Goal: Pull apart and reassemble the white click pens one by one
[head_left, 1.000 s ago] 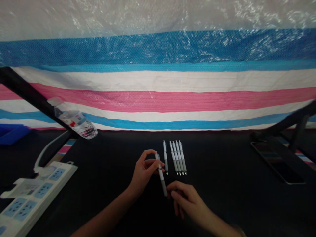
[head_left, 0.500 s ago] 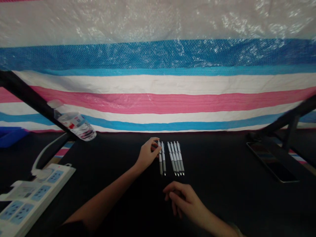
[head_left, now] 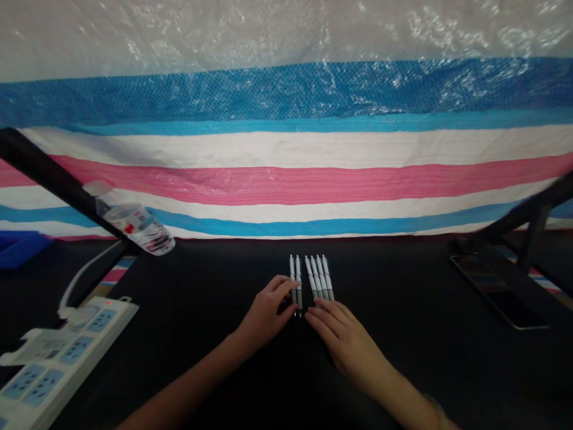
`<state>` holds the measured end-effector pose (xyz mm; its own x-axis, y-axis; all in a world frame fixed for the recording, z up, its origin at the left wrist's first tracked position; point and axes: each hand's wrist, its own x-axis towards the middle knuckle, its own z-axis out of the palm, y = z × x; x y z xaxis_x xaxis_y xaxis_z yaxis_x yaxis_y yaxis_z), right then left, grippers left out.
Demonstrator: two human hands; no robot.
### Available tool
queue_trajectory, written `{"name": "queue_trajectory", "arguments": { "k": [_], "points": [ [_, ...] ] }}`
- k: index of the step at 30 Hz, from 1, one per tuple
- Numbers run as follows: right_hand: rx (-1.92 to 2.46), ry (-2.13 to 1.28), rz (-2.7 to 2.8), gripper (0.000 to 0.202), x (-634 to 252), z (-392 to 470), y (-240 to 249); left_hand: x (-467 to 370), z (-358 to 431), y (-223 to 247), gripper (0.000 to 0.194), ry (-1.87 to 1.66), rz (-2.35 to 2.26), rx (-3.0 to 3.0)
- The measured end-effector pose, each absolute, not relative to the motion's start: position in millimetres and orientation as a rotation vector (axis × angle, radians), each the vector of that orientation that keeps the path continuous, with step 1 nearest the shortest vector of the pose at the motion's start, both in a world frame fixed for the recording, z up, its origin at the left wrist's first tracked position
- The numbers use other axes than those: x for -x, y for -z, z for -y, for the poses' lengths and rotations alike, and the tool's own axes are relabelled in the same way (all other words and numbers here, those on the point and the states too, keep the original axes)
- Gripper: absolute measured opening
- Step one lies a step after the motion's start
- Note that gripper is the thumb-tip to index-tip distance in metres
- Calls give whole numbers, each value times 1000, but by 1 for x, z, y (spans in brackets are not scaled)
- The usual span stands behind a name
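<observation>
Several white pens with grey lower parts lie side by side on the black table, in two groups. The left pair of pens lies under the fingertips of my left hand. Its index finger reaches across their middle, and its thumb rests apart, near their tips. The right group of pens is slightly fanned. My right hand lies with outstretched fingers over the lower ends of that group and hides their tips. Neither hand is closed around a pen.
A phone lies at the right beside a black bar. At the left are a power strip, a clear plastic bottle lying tilted, and a blue tray. A striped plastic sheet hangs behind the table.
My left hand has slid from the top of the left pens down toward their tips. My right hand has moved forward, its curled fingers straightening onto the right group's lower ends.
</observation>
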<state>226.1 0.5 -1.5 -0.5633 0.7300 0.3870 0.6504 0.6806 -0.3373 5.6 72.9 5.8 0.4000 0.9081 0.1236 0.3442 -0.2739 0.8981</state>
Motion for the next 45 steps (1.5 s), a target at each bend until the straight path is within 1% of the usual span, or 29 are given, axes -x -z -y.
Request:
{"name": "queue_trajectory", "arguments": {
  "k": [2, 3, 7, 12, 16, 18, 25, 31, 35, 38, 41, 43, 45],
  "points": [
    [1047, 2, 2524, 40, -227, -4, 6, -5, -67, -5, 45, -740, -991, -2039],
    [1046, 72, 2565, 38, -227, -5, 8, -6, -66, -4, 44, -699, -966, -2127],
    [1041, 193, 2611, 29, -224, -7, 10, -10, -65, 1, 32, -669, -986, -2286],
    [976, 215, 2580, 24, -223, -8, 7, -11, -63, 2, 31, -664, -986, -2390],
    [931, 220, 2540, 22, -224, -8, 6, -9, -59, -2, 46, -640, -1022, -2397],
    [941, 226, 2536, 20, -224, -8, 6, -7, -56, -5, 50, -650, -1031, -2371],
    [960, 224, 2549, 15, -224, -9, 9, -2, -40, -16, 37, -794, -1067, -2259],
    [801, 203, 2483, 25, -224, -7, -4, -5, -33, -17, 27, -960, -1118, -2079],
    [831, 137, 2250, 27, -229, -3, -19, -5, -36, -17, 24, -1042, -1145, -1960],
    [955, 72, 1918, 16, -234, 1, -20, -3, -38, -18, 21, -1074, -1205, -1860],
    [1105, -29, 1588, 11, -238, 5, -13, 1, -39, -18, 19, -1033, -1261, -1686],
    [1177, -113, 1390, 9, -239, 10, -9, 2, -39, -18, 21, -1003, -1243, -1520],
    [1192, -271, 1234, 8, -237, 14, -8, 2, -40, -18, 29, -981, -1185, -1357]
  ]
}}
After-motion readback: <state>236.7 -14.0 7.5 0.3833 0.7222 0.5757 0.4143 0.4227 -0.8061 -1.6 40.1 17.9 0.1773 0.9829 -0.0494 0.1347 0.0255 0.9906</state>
